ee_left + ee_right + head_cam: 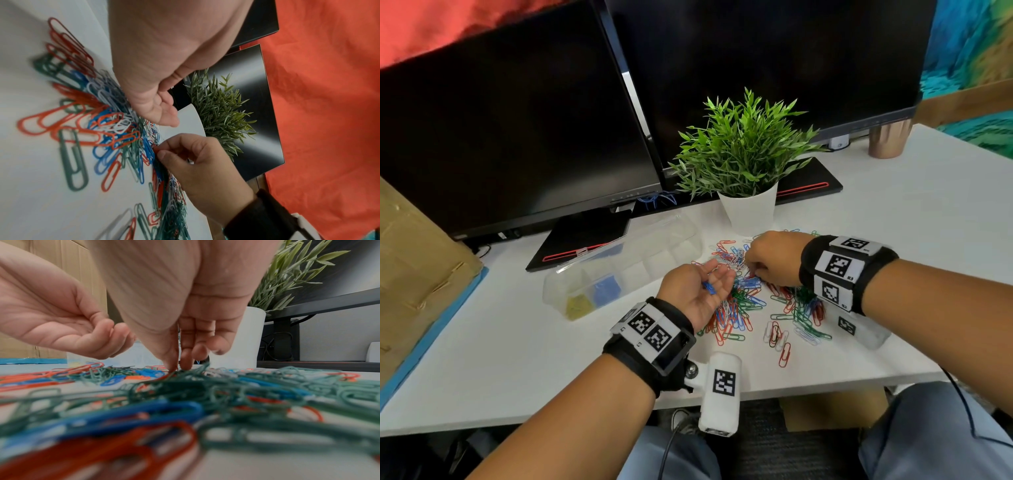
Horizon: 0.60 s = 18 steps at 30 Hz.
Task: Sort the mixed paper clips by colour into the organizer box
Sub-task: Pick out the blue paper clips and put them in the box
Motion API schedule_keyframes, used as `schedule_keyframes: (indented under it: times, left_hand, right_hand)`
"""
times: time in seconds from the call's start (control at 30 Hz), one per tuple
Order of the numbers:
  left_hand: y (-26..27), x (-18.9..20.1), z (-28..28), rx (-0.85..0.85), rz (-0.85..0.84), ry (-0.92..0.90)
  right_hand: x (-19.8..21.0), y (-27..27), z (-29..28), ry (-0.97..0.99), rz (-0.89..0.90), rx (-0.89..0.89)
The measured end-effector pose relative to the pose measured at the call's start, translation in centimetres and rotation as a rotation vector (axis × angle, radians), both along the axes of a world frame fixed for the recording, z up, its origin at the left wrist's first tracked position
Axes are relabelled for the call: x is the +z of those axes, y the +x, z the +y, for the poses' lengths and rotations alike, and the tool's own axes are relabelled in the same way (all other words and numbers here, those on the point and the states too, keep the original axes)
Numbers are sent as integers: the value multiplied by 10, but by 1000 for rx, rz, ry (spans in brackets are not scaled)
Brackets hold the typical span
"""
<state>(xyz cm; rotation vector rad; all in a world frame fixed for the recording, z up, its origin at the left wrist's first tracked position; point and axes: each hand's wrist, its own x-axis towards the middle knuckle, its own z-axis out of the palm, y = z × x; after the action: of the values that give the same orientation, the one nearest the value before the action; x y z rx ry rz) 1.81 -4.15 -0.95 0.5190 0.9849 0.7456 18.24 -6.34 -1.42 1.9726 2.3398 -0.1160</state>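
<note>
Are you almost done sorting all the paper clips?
Not nearly. The organizer box holds only some yellow clips and blue clips. The left hand cups a few blue ones; the right hand pinches into the pile, where most red, green, white and blue clips remain mixed.

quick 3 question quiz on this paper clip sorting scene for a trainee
1. True or false: the left hand lies palm up with blue clips on it.
2. Which clip colours already sit in the organizer box?
3. The right hand is: A) over the box, B) fingertips down in the clip pile, C) on the plant pot.

Key: 1 true; 2 yellow and blue; 3 B.
</note>
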Motion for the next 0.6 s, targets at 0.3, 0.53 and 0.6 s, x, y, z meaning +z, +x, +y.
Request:
schedule_keyframes:
  times: [0.3,0.53,0.6]
  left_hand:
    - [3,-4,-4,-54,15,-3]
    - [4,-5,-3,-57,-6,18]
    - [3,-4,-3,-60,-18,24]
  right_hand:
    - [-1,-1,1,95,68,-14]
    - [1,0,2,130,-7,-94]
    - [1,0,2,108,2,-50]
